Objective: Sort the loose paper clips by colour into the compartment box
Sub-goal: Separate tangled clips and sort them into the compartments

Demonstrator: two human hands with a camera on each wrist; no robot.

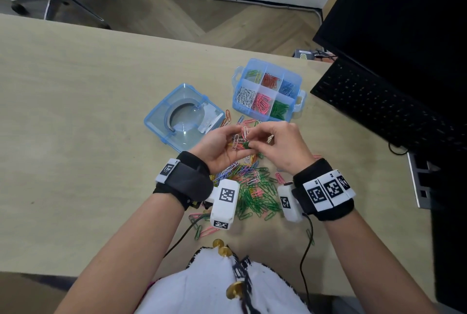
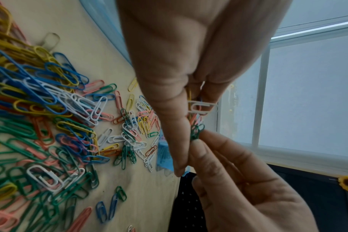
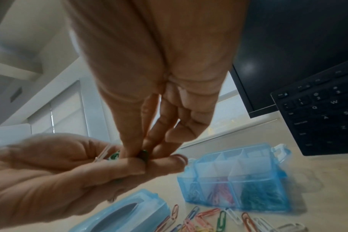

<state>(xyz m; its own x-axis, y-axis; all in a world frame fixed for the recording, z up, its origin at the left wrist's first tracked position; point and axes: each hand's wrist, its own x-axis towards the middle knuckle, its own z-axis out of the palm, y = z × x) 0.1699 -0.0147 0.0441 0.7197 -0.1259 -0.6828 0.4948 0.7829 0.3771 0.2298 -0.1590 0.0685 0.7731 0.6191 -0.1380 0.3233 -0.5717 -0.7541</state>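
1. Left of centre in the head view sits the box's lid, upside down on the tan surface. It's clear blue plastic, with a curved grey handle showing through it.

2. Dead centre, the left hand is palm up, fingers curled round a small bunch of clips: white, pink, a bit of green. They look tangled, which is my guess for why both hands are busy.

3. Just right of that, the right hand pinches the green clips at the bunch's edge between thumb and fingertips. The step looks like teasing the greens free. If I were doing it, I'd slide them out along the wire loops rather than yank, since coated wire hooks onto its neighbours, and I'd keep the left hand's grip snug so the rest don't spill.

4. Below the hands, the loose pile is still big. It's mostly green, with blue, yellow, pink and white mixed in. These are thin, glossy bent-wire ovals that snag on each other easily.

5. Upper right of the hands is the compartment box, translucent blue with six cells. White, pink and green fill the near row, a mixed green-and-yellow lot, red and blue the far one. The greens likely go in the near-right cell.
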